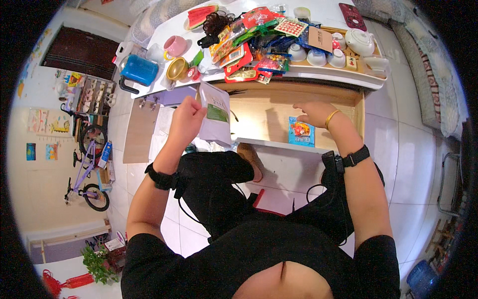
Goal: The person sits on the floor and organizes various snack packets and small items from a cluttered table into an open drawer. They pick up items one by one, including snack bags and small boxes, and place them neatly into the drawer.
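My left hand is closed on the left edge of a white packet with a green label, held upright at the left end of an open wooden drawer. Over the right part of the drawer is my right hand, fingers apart. Just below its fingertips a blue food packet lies in the drawer near the front; whether the fingers touch it I cannot tell. A few dark thin things show at the drawer's left end, partly hidden by the white packet.
On the white table above the drawer lie piled snack packets, a pink mug, a gold-coloured bowl, a blue kettle and watermelon slices. A tea tray holds a white teapot and cups.
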The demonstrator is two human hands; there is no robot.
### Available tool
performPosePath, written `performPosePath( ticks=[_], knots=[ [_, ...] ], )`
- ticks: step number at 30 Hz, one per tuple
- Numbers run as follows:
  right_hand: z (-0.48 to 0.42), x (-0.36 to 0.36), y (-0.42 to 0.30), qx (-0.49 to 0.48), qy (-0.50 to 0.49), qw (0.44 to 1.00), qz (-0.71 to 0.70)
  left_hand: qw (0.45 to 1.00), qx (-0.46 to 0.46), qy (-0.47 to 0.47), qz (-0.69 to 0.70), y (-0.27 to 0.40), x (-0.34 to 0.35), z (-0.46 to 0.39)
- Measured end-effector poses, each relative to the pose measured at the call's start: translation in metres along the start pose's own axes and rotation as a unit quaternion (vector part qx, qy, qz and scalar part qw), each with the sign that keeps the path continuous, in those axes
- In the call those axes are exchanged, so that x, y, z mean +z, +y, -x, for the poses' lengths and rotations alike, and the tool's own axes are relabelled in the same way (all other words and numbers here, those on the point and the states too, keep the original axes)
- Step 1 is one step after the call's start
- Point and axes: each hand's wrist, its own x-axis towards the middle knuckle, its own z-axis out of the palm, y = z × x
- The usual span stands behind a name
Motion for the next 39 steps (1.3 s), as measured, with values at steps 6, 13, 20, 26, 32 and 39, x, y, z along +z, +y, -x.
performPosePath(
  ticks=[6,13,20,26,32,39],
  knots=[
    [0.007,-0.005,-0.009,0.008,-0.002,1.0,0.004,0.993,-0.041,-0.062,0.095,-0.061,0.061,-0.034],
    [0.005,0.002,-0.005,-0.004,0.023,0.999,0.04,0.991,-0.042,-0.11,0.069,-0.072,0.158,-0.082],
    [0.007,-0.004,-0.006,0.03,0.009,0.999,0.034,0.966,-0.104,-0.223,0.086,-0.089,0.204,-0.092],
    [0.007,0.003,-0.003,0.011,0.023,0.999,0.039,0.93,-0.088,-0.343,-0.099,-0.106,0.201,-0.103],
    [0.001,0.004,-0.002,0.004,0.022,0.999,0.034,0.88,0.066,-0.339,-0.325,-0.118,0.199,-0.112],
    [0.014,0.005,-0.004,0.011,0.013,0.999,0.037,0.794,0.166,-0.512,-0.284,-0.079,0.236,-0.083]
  ],
)
